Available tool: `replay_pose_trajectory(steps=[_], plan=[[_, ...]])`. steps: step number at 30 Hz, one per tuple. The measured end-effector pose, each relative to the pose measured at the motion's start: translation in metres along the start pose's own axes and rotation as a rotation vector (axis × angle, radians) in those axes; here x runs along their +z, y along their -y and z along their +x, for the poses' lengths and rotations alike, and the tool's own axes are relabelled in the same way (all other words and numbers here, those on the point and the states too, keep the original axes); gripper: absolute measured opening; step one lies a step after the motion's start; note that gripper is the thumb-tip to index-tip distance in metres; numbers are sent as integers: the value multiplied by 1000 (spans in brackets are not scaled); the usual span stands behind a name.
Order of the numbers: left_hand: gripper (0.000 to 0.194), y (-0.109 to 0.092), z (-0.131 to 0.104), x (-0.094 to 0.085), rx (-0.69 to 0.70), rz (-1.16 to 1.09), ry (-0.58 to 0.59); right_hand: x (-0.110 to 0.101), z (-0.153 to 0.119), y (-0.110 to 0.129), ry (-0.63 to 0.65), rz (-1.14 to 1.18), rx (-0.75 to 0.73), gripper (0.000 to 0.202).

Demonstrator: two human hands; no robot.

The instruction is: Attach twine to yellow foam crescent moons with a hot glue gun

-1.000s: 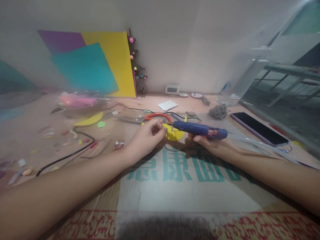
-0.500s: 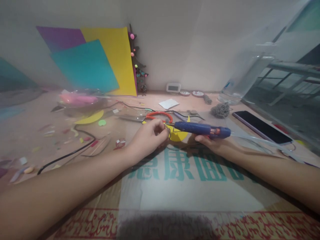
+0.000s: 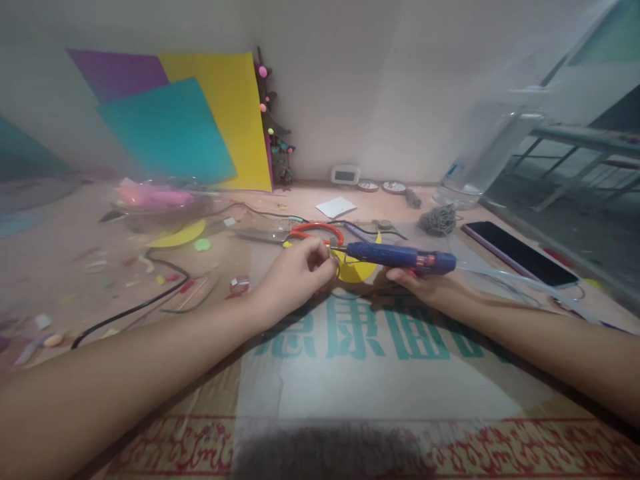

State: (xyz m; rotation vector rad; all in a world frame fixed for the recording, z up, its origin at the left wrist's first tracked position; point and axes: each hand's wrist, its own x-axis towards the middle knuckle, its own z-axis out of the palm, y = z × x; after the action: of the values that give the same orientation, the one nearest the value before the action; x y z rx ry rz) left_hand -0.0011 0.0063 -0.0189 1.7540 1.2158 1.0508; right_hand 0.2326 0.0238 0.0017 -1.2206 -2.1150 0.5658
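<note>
My right hand (image 3: 417,283) is wrapped round the handle of a blue hot glue gun (image 3: 385,255), which lies level and points left. A clear glue stick (image 3: 493,272) trails from its back end. Close by the nozzle, my left hand (image 3: 305,270) is closed in a pinch on a thin grey cord (image 3: 339,272), which curls out below its fingertips. Behind the nozzle lies a yellow cut-out (image 3: 357,268) with a pointed tip, partly covered by the gun. Scissors with orange handles (image 3: 320,229) rest just beyond my left hand.
A phone (image 3: 520,253) and a ball of grey cord (image 3: 437,221) lie at the right, near a clear plastic bottle (image 3: 485,160). Coloured sheets (image 3: 170,133) lean on the wall. A black cable (image 3: 135,307) and small scraps lie at the left. A small white clock (image 3: 345,175) stands behind.
Both hands, the glue gun and the cord stay almost where they were. The whole view has shifted very slightly.
</note>
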Motion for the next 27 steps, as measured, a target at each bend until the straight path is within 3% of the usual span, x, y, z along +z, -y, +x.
replay_pose_trajectory(steps=[27], plan=[[13,-1,0,0,48,63,-22,1,0,-6,34,32,70,26]])
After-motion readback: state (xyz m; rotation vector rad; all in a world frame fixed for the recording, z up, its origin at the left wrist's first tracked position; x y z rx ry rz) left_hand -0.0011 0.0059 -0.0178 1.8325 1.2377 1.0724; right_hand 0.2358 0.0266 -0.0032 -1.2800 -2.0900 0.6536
